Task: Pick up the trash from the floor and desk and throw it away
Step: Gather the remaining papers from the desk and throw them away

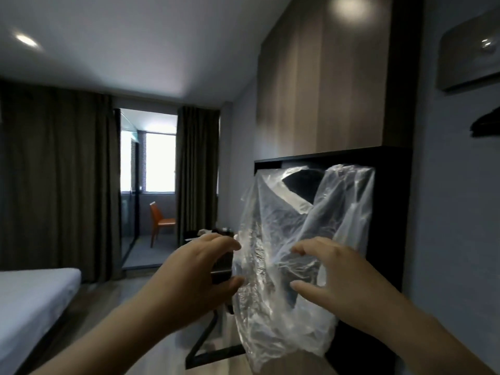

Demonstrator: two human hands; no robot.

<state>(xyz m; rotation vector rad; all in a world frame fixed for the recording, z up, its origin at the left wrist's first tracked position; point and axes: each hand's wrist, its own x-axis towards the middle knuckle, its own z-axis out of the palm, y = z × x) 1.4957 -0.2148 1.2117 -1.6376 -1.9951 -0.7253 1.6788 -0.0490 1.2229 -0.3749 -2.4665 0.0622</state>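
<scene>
A clear, crumpled plastic bag is held up in front of me at chest height, with its top billowing above my hands. My left hand pinches the bag's left edge between fingers and thumb. My right hand is on the bag's front with fingers and thumb curled onto a fold. The bag looks empty. No loose trash shows on the floor, and the bag and my hands hide most of the desk.
A white bed is at the lower left. Dark curtains flank a glass door to a balcony with an orange chair. A black shelf unit under a wooden cabinet stands right. A black metal frame sits low ahead.
</scene>
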